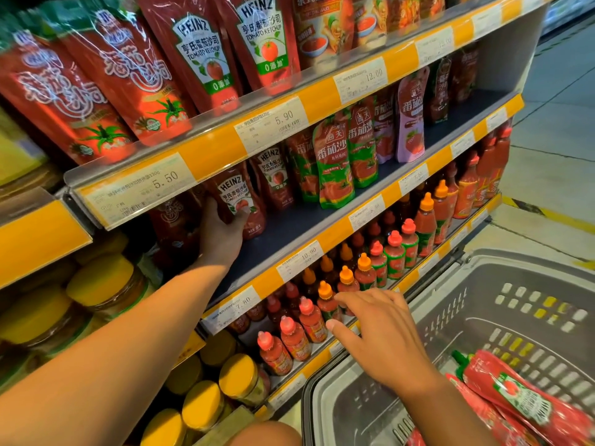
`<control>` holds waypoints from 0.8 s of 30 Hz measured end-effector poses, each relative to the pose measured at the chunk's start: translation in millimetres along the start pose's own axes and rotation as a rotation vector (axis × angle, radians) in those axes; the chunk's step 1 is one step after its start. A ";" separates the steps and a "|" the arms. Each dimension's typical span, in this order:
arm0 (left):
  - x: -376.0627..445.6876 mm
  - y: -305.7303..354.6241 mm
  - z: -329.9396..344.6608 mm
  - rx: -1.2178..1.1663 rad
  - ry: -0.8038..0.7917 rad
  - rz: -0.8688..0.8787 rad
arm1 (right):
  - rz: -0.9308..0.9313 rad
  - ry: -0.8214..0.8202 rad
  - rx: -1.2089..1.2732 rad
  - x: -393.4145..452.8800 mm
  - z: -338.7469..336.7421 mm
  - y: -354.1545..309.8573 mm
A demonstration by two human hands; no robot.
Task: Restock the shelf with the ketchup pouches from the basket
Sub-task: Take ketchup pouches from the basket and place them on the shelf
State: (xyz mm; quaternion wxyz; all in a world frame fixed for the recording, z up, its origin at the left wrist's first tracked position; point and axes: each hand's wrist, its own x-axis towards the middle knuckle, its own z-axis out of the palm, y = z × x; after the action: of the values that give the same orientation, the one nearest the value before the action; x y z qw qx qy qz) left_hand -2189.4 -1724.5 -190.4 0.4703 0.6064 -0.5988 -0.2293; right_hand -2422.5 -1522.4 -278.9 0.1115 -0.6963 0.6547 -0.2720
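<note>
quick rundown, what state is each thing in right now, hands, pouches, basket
left hand: grips the Heinz pouch on the middle shelf
Heinz pouch: upright, held at the shelf's left end
right hand: open, fingers spread, holds nothing, over the basket rim
basket: open-topped, mostly bare floor
basket pouches: lying flat in the near right corner

Single head-mounted wide-angle view, looking forward and down from close range. The camera faces a shop shelf unit (289, 226) obliquely, so the shelf edges run from near left to far right, and straight lines bow toward the frame edges. Both forearms enter from the bottom. A grey basket (483, 284) fills the near right corner, with floor (553, 130) visible at far right. No second view is supplied.
</note>
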 end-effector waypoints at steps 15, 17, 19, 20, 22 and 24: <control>-172.8 53.9 -2.4 0.046 -0.293 0.315 | 0.168 0.197 0.574 2.9 -25.2 8.6; -192.4 51.8 28.0 0.175 -0.553 0.342 | 0.270 0.407 0.664 1.8 -36.8 19.7; -199.5 48.4 59.4 0.296 -0.700 0.388 | 0.386 0.576 0.722 1.0 -46.6 37.3; -202.1 46.0 73.6 0.347 -0.754 0.396 | 0.436 0.625 0.737 -1.5 -49.4 48.7; -207.1 36.8 95.4 0.467 -0.837 0.411 | 0.556 0.666 0.753 -11.8 -49.0 74.3; -211.3 30.7 104.9 0.584 -0.887 0.426 | 0.687 0.674 0.738 -28.0 -43.4 102.1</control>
State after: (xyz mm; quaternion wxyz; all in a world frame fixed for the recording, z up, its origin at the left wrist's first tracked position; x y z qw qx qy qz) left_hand -2330.9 -1551.6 -272.1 0.0224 0.4226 -0.8865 -0.1869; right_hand -2532.1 -1498.5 -301.7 0.2134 -0.2358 0.7039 -0.6351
